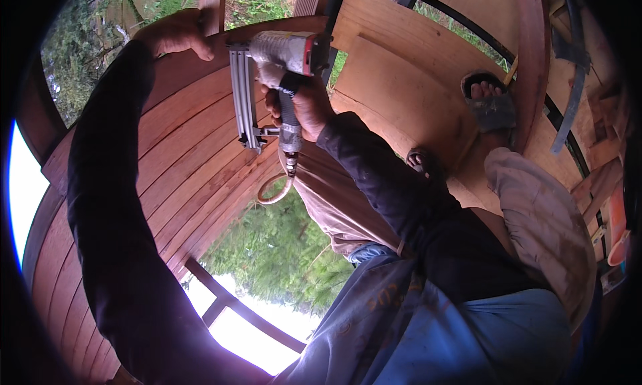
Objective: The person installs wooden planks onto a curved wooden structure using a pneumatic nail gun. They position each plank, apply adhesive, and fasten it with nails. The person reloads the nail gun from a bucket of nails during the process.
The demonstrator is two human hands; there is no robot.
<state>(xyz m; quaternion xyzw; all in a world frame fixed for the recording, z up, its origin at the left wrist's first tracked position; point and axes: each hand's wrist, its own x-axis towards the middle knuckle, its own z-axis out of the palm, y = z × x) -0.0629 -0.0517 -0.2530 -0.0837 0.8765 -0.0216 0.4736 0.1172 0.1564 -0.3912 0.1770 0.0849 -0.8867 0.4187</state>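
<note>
The nail gun (281, 49) is in front of the reddish plank wall (187, 147), nose near the curved rail (184, 76), contact unclear. The right hand (309, 107) is closed round its grip, probably to carry and aim it. The left hand (175, 37) curls over the rail, thumb apart, likely bracing.

Outdoor timber construction site: reddish planks (184, 177), nail gun (279, 53) (trees (277, 244) beyond).

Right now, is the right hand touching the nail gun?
Touching. The head view shows the right hand wrapped around the black handle of the nail gun.
</note>
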